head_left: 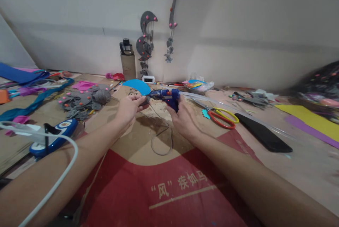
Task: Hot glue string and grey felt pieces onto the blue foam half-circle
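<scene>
A blue glue gun point(172, 95) is held in the right hand point(183, 117), whose fingers are wrapped around the handle below the barrel. The handle is enclosed by the palm, while the barrel is left exposed above the grip and its nozzle is pointed toward the left hand point(129, 109). A small gray piece point(143, 102) is pinched between the thumb and fingers of the left hand, held at the fingertips just beside the nozzle; whether it is touched by the nozzle cannot be told, as the spot is small and partly covered.

A long clear glue stick point(227, 105) is seen extending from the rear of the gun, over the right hand and past the scissors point(224, 118). Below the hands, a thin gray string point(162, 154) is laid in a loop on the cardboard point(137, 131). A blue crescent point(138, 85) is placed just beyond the left hand, near a white clock point(148, 79). To the right, a black phone point(263, 133) is set near the scissors.
</scene>
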Tool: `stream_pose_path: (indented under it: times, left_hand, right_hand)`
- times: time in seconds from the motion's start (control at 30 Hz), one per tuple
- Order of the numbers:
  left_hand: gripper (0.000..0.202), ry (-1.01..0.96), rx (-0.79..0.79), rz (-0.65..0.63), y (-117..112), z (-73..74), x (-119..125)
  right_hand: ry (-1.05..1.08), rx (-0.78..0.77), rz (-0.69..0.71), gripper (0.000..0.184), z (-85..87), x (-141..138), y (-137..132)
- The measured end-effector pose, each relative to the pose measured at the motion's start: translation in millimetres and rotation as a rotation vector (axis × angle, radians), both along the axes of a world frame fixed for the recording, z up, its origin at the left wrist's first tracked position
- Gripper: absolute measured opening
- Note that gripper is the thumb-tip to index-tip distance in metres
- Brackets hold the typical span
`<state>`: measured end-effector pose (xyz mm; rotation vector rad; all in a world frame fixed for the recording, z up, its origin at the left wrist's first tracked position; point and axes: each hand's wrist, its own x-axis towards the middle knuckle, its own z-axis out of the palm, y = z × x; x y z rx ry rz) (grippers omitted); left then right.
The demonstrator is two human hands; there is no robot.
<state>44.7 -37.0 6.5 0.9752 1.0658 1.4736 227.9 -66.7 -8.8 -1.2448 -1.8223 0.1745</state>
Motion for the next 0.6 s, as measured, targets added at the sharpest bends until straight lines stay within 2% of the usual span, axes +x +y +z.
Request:
stream_pose_path:
  times: [0.6]
  left_hand:
    - [0.007,0.029,0.008,-0.001,2.1,1.9,-3.4]
  right_hand:
    - [0.006,-0.02,-0.043,0.038,0.4,3.8,2.0]
